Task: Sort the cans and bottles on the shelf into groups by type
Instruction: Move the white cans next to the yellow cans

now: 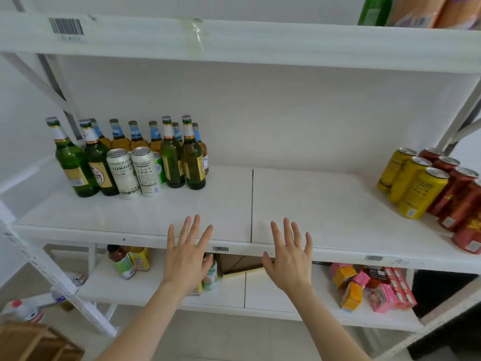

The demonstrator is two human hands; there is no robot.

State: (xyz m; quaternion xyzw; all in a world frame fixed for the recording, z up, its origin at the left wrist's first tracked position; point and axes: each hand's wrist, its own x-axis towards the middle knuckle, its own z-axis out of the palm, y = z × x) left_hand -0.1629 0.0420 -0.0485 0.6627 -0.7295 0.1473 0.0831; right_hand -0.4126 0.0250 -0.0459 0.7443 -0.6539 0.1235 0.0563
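Yellow cans (416, 186) and red cans (458, 194) stand grouped right of the shelf seam (252, 199); left of it white cans (119, 173) sit among green bottles (171, 162), so I judge sorting unfinished. My left hand (186, 259) and right hand (291, 259) flank the seam, fingers spread, empty.

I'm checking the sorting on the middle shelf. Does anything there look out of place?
Yes. Two white cans stand among the green bottles at the left, with a green can tucked behind them, while the yellow cans and red cans are grouped at the right. The left hand and right hand are open, holding nothing.
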